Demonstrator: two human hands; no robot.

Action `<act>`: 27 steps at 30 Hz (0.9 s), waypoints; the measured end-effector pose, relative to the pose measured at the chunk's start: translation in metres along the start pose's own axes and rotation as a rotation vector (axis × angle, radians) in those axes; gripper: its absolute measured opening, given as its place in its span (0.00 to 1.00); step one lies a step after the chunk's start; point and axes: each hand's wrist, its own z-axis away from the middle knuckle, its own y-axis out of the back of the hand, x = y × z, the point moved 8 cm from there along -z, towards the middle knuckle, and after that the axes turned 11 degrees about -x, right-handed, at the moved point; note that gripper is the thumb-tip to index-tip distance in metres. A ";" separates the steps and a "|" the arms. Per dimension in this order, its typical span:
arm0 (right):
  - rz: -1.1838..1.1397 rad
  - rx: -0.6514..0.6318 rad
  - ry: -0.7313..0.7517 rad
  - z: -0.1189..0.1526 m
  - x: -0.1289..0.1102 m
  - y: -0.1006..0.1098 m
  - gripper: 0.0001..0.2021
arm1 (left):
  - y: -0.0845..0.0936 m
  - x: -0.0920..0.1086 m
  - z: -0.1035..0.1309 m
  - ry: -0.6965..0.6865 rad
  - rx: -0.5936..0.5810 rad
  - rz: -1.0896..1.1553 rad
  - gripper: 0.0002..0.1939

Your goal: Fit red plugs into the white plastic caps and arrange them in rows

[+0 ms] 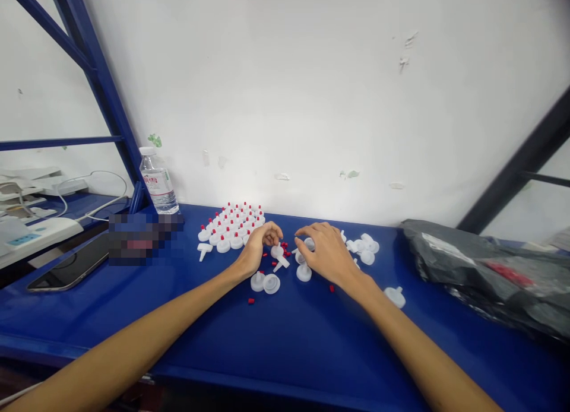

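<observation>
My left hand (262,246) is loosely curled, thumb and fingers apart, just beside a white nozzle cap (276,252) and a small pile of red tips (285,250). Across the pile, my right hand (328,253) has its fingers spread over translucent white caps (304,273) and partly hides them. I see nothing gripped in either hand. A white nozzle piece (281,262) lies between the hands. Closer to me are an overturned white cap (271,284), another cap (257,281) with its spout up, and a loose red tip (251,301).
Red-tipped white caps (236,241) stand in rows at the back left. More white caps (367,256) lie beyond my right hand, one cap (395,296) beside my forearm. A water bottle (159,180), phone (71,263) and dark plastic bag (490,275) flank the blue table (285,341).
</observation>
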 end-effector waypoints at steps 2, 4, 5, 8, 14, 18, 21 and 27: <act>-0.007 0.012 0.005 0.000 -0.002 0.002 0.11 | -0.001 0.010 0.002 -0.037 -0.014 -0.051 0.25; -0.014 0.031 0.009 0.000 -0.002 0.005 0.12 | -0.002 0.021 0.005 -0.065 -0.035 -0.170 0.25; -0.017 0.041 0.011 0.001 -0.003 0.006 0.12 | -0.003 0.026 0.006 -0.075 -0.046 -0.241 0.25; -0.025 0.062 0.015 0.001 -0.002 0.009 0.12 | -0.006 0.036 0.009 -0.082 -0.076 -0.377 0.22; -0.029 0.071 0.017 0.001 0.000 0.010 0.14 | -0.012 0.035 0.009 -0.044 -0.134 -0.356 0.23; -0.028 0.077 0.016 0.002 -0.001 0.012 0.16 | -0.006 0.031 0.009 0.065 -0.171 -0.474 0.27; -0.031 0.075 0.016 0.003 -0.001 0.013 0.17 | -0.002 0.029 0.009 0.140 -0.215 -0.452 0.30; -0.039 0.078 0.021 0.003 -0.001 0.012 0.19 | -0.006 0.016 0.007 0.256 -0.285 -0.136 0.36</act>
